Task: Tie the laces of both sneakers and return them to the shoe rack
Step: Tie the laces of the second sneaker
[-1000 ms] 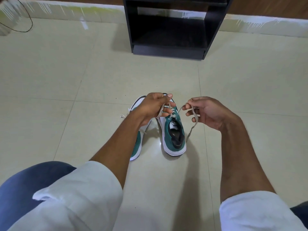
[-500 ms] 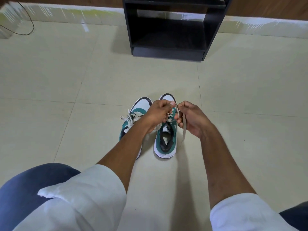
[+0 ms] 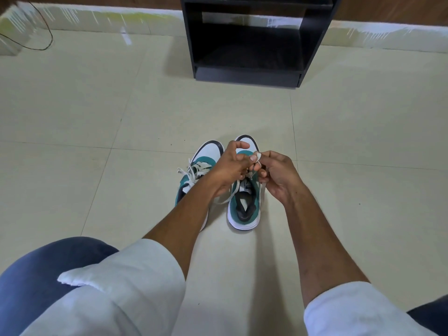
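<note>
Two green and white sneakers stand side by side on the tiled floor, toes pointing away from me. Over the right sneaker (image 3: pixel 244 209) both hands meet. My left hand (image 3: pixel 230 166) pinches its white lace (image 3: pixel 228 197), and one strand hangs down to the left of the shoe. My right hand (image 3: pixel 276 174) holds the other end, with a loop of lace wrapped over a fingertip. The left sneaker (image 3: pixel 206 156) lies partly under my left forearm, and its laces (image 3: pixel 191 172) sit in a bow. The black shoe rack (image 3: pixel 252 37) stands ahead against the wall, its lower shelf bare.
Cream floor tiles (image 3: pixel 97 117) stretch all around the shoes. A thin black cable (image 3: pixel 46 42) curls on the floor at the far left by the skirting. My knees in blue trousers (image 3: pixel 36 282) fill the bottom corners.
My hands came together above the right sneaker; the right hand moved left and in from a wide pull. The right sneaker's heel has swung round to straighten beside the left sneaker, whose bow now shows.
</note>
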